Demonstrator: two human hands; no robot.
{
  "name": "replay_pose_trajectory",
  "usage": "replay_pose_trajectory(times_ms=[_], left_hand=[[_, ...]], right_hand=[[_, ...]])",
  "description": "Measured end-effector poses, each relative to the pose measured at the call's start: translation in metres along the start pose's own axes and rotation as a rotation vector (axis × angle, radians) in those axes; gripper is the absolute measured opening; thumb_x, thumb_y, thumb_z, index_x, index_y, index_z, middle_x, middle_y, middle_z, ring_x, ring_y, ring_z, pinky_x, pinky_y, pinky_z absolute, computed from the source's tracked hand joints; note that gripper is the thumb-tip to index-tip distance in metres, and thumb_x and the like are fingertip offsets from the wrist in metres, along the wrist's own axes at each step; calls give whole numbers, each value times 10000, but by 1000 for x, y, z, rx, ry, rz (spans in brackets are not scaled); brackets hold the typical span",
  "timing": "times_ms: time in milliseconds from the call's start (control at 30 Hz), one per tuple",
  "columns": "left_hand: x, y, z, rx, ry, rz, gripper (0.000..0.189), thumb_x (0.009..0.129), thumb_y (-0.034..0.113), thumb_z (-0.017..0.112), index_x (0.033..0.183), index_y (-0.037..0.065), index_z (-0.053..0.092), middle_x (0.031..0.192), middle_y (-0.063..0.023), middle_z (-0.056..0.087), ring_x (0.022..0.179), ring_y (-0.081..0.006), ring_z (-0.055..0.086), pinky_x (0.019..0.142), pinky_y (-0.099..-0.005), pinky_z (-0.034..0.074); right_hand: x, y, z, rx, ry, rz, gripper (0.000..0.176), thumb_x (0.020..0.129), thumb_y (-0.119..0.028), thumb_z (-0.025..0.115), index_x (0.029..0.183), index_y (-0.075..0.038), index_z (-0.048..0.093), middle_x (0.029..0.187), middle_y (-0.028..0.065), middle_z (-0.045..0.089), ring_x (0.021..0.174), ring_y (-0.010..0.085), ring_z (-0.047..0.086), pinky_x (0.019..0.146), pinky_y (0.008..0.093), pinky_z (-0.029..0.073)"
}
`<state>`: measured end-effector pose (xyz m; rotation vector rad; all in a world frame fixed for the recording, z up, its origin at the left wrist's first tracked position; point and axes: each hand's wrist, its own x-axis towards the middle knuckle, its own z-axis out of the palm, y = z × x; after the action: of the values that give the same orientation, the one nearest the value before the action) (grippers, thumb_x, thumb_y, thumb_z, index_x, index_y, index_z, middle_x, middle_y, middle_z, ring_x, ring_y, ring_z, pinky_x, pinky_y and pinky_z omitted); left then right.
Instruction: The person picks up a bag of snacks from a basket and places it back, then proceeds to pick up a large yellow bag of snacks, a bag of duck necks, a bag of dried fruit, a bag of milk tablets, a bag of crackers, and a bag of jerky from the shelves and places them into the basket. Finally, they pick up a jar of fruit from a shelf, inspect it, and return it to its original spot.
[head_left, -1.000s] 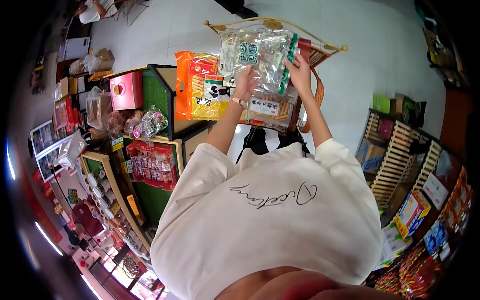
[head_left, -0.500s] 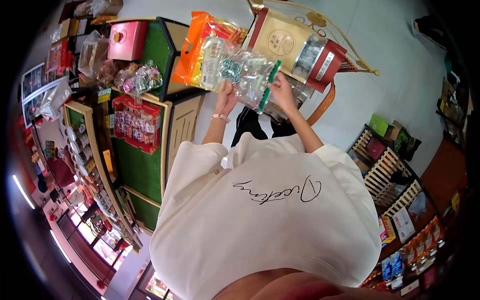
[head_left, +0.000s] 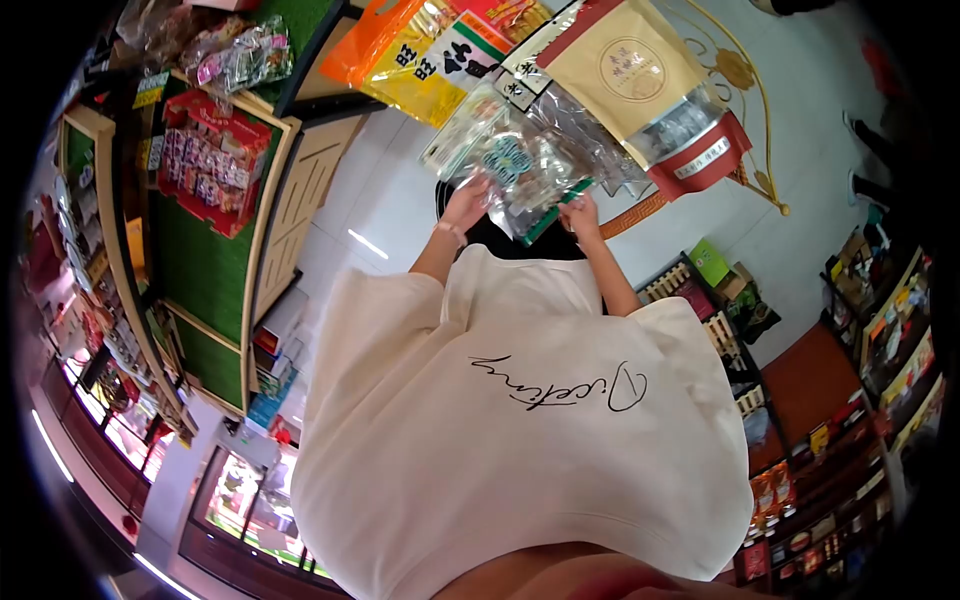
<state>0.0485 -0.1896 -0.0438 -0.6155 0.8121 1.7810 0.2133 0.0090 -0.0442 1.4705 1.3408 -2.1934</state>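
Note:
A clear plastic snack bag [head_left: 515,160] with dark green print and a green strip along one edge is held between my two hands. My left hand [head_left: 467,203] is closed on its near left side. At the green-edged end, my right hand [head_left: 580,214] pinches a corner. Just beyond the bag lie an orange and yellow snack bag [head_left: 425,70] and a kraft-paper pouch [head_left: 640,75] with dark red ends. Between those two, a white package with black characters [head_left: 522,92] is partly covered.
A gold wire rack [head_left: 770,120] curves around the pouches. To the left stands a green-lined wooden display shelf [head_left: 205,270] holding a red box of small packets [head_left: 210,165]. Slatted crates [head_left: 725,335] and goods shelves are on the right. Someone's feet [head_left: 870,190] show at upper right.
The view has shifted, bringing the shelf lower and further left. The clear bag has come away from the orange bag, whose printed characters now show. Both hands still grip the clear bag.

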Motion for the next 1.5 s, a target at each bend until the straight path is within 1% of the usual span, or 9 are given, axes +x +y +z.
replay_pose_trajectory(times_ms=[100, 367, 733, 967, 1067, 1100, 1167, 1267, 1500], left_hand=[[42, -12, 27, 79, -15, -77, 309, 864, 8, 480, 1161, 90, 471, 1064, -12, 537, 967, -121, 514, 825, -297, 420], [72, -17, 0, 598, 279, -243, 309, 814, 266, 628, 1074, 136, 522, 925, 25, 530, 833, -124, 509, 762, -336, 433], [18, -22, -12, 301, 305, -204, 873, 661, 565, 695, 1319, 133, 316, 1288, -46, 368, 1098, -201, 424, 868, -397, 363], [-32, -21, -23, 450, 400, -132, 662, 720, 478, 678, 1228, 131, 433, 1144, -31, 511, 1026, -180, 489, 850, -381, 386], [-51, -14, -66, 549, 393, -41, 423, 764, 362, 656, 1100, 133, 542, 944, 0, 606, 813, -132, 557, 706, -309, 433], [-72, -3, -67, 601, 419, 12, 347, 786, 330, 638, 1063, 133, 565, 880, 11, 620, 738, -110, 553, 628, -271, 428], [-105, 10, -98, 625, 424, 61, 392, 825, 379, 583, 1137, 146, 538, 990, -6, 614, 872, -122, 561, 746, -277, 429], [-165, 19, -143, 503, 572, 173, 349, 799, 308, 610, 1079, 104, 567, 912, -34, 637, 772, -110, 574, 636, -269, 450], [-254, -27, -352, 912, 914, 306, 468, 734, 272, 628, 1123, 28, 538, 891, -128, 650, 842, -209, 624, 772, -310, 476]], right_hand=[[15, -5, -26, 69, 296, 72, 416, 751, 32, 619, 1129, -18, 454, 835, 48, 586, 753, 127, 568, 640, 243, 497], [30, -1, -46, 25, 212, 116, 408, 759, -49, 644, 1118, -10, 453, 944, 91, 583, 832, 185, 578, 709, 285, 509], [10, 3, -45, 268, 270, 135, 571, 782, -163, 638, 1246, -53, 323, 1167, 146, 469, 1000, 277, 523, 815, 384, 478], [4, 11, -39, 198, 390, 109, 483, 777, -180, 602, 1189, -51, 384, 1131, 142, 474, 920, 276, 539, 740, 386, 484], [2, 29, -31, 8, 685, -139, 423, 750, -124, 611, 1078, 21, 387, 864, 117, 510, 622, 171, 499, 458, 295, 427], [-20, 22, -13, -45, 669, -214, 386, 744, -108, 604, 1042, 40, 408, 899, 135, 484, 718, 200, 494, 579, 321, 443], [-31, 43, -4, -455, 687, -569, 369, 726, -90, 610, 1024, 34, 432, 1003, 171, 404, 923, 260, 412, 867, 368, 341], [-50, 39, 38, -560, 666, -626, 366, 712, -60, 601, 1021, 30, 428, 1011, 173, 410, 921, 286, 418, 828, 374, 368], [-50, 65, 150, -701, 378, -691, 207, 720, -17, 534, 911, 9, 458, 869, 152, 476, 787, 275, 482, 765, 351, 400]])
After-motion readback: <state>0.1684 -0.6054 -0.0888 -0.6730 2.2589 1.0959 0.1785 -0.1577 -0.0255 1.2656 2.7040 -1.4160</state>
